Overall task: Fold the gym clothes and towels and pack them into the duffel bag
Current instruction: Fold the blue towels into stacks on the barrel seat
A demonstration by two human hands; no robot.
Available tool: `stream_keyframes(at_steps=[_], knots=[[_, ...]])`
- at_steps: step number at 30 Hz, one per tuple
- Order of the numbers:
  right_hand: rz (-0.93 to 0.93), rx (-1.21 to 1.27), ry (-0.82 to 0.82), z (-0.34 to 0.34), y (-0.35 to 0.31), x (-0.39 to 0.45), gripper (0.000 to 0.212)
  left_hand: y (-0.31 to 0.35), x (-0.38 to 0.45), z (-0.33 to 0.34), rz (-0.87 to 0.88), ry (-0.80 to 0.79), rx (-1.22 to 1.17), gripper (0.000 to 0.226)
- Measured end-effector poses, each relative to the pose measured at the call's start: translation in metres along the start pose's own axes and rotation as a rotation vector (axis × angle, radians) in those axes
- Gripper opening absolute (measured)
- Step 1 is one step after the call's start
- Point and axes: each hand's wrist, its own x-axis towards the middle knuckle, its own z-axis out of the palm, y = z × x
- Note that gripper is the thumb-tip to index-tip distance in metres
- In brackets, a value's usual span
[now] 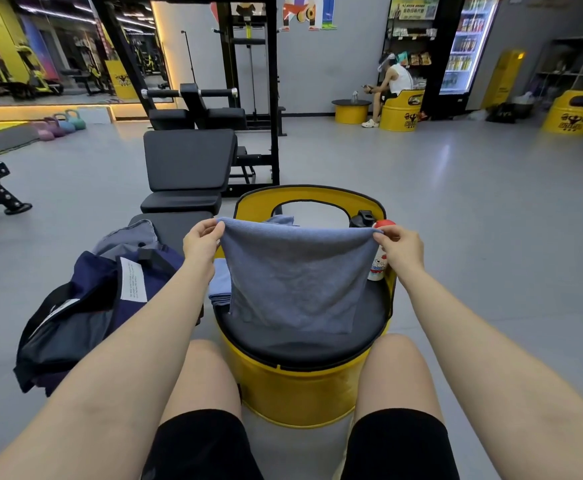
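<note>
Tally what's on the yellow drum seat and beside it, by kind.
Towels: 2, a held blue-grey towel and a folded light blue towel
Bottles: 2, a white bottle with red cap and a black bottle
Duffel bags: 1, navy duffel bag
Total: 5

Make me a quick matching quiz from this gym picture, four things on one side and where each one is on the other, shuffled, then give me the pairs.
Things:
1. grey-blue towel
2. duffel bag
3. red-capped bottle
4. folded light blue cloth

Places:
A. on the floor, left of the yellow drum seat
B. standing at the seat's right edge
C. held up by its top corners between left hand and right hand
D. lying on the seat's left side

Pairs: 1-C, 2-A, 3-B, 4-D
</note>
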Motion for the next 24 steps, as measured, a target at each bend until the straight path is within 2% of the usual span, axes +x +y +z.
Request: stream_keyframes(at_steps=[1,5,10,12,15,20,24], knots=[[-0.004,0.006,-0.010,-0.001,0.000,-0.001,0.018,0.000,-0.002,0.000,-0.001,-0.013,-0.002,0.006],[0.027,0.121,-0.082,-0.001,0.002,-0.007,0.018,-0.005,-0.016,0.004,-0.010,-0.058,-0.057,0.019],[0.083,0.215,-0.105,-0.006,0.011,-0.016,0.010,-0.016,-0.038,0.004,-0.017,-0.104,-0.061,0.012],[0.096,0.215,-0.083,-0.008,0.015,-0.017,0.015,-0.021,-0.045,0.002,-0.013,-0.154,-0.032,0.023],[0.107,0.203,-0.050,-0.007,0.022,-0.014,0.011,-0.029,-0.054,0.000,-0.017,-0.222,0.031,0.034],[0.148,0.113,-0.053,0.010,0.044,-0.004,0.009,-0.054,-0.049,-0.005,-0.124,-0.364,0.209,0.064],[0.190,0.039,-0.061,0.032,0.069,0.008,0.007,-0.084,-0.032,-0.005,-0.166,-0.365,0.363,0.070]])
